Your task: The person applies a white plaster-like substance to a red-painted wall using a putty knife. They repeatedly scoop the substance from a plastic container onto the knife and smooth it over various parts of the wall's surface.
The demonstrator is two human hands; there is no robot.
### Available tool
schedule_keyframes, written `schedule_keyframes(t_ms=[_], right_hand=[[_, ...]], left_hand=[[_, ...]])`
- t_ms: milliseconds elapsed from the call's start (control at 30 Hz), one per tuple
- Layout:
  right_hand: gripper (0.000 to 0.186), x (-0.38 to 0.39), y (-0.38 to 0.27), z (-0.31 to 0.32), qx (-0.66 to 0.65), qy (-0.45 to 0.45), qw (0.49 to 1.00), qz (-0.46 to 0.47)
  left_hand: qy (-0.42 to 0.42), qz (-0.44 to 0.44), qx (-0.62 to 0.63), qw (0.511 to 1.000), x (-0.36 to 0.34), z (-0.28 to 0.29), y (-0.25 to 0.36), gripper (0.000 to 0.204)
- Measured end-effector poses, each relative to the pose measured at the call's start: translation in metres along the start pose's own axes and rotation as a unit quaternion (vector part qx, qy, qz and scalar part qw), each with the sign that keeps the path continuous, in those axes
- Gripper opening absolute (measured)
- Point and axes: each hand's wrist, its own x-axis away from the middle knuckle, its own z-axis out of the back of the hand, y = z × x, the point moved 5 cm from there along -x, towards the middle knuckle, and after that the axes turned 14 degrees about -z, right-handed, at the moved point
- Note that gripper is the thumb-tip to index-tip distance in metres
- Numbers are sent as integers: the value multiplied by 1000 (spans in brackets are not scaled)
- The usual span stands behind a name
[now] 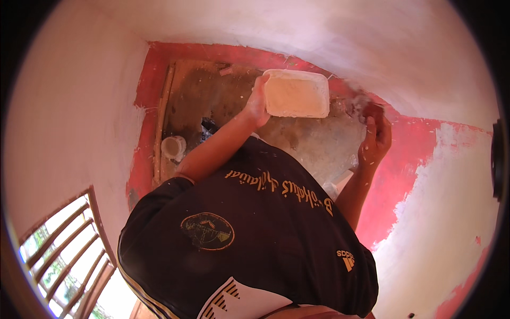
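Note:
My left hand (pixel 258 102) grips the near-left side of a white rectangular tub (pixel 322 95), held up in front of my chest. Pale cream, paste-like stuff (pixel 297 93) fills its inside, with smears along the rim. Off to the right, my right hand (pixel 376 137) is closed on a small dark reddish-brown tool (pixel 373 110), held close to the red part of the wall. That tool's exact kind does not show. White specks dot the back of this hand.
Whitish coating covers much of the walls (pixel 419 74), with bare red paint (pixel 396 175) low down. Below lies a stained brown floor (pixel 207 87). A white bucket (pixel 173 147) stands by the left wall, near a dark plastic bag (pixel 208 127). Lower left is a barred window (pixel 69 255).

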Motion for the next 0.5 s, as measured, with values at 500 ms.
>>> schedule_keyframes(t_ms=[500], right_hand=[[16, -114, -34, -148, 323, -321, 878, 146]], left_hand=[[-126, 81, -6, 989, -132, -55, 38, 65]])
